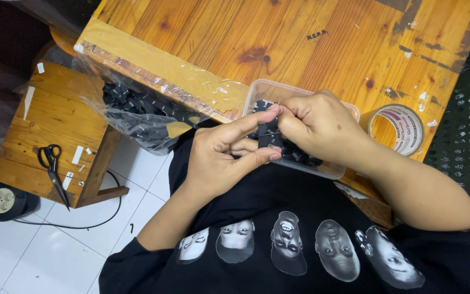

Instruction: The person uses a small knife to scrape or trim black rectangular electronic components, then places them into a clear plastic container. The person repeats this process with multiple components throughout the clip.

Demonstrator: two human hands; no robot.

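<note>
Both hands meet over the near edge of the worktop [300,43]: the left hand [221,155] pinches a small black plastic part [270,135] between thumb and forefinger, and the right hand [314,122] closes its fingertips on the same part from 2 o'clock. Keeping the left grip steady while the right presses squarely looks wise, I judge. Under the hands, a clear plastic tub [262,90] holds more black pieces. At 9 o'clock, a clear bag [137,111] holds many more. A tape roll [401,128] lies at 3 o'clock.
</note>
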